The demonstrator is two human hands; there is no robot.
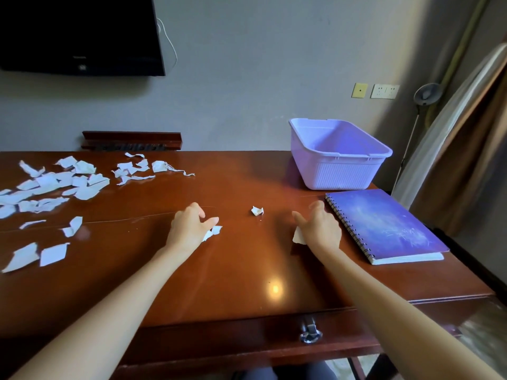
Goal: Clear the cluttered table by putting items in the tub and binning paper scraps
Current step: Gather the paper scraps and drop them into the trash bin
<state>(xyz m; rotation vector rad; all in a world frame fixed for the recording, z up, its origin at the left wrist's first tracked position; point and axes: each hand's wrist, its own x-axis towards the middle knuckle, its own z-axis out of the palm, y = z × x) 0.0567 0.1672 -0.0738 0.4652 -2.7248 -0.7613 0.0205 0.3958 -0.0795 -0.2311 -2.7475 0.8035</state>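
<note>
pinching noted: paper scrap [213, 232] held by left hand [188, 229] fingers [211, 222] at the table [241, 259]; second scrap [299, 237] seen beneath right hand [320, 229], its grip not determinable.

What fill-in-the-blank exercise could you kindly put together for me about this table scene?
1. The purple tub at the table's far right is ____.
2. The spiral notebook lies closed just in front of the ____.
3. The left hand and the right hand each hold a white paper ____.
4. Most torn paper lies on the table's ____ side.
Missing words: empty; tub; scrap; left.
</note>
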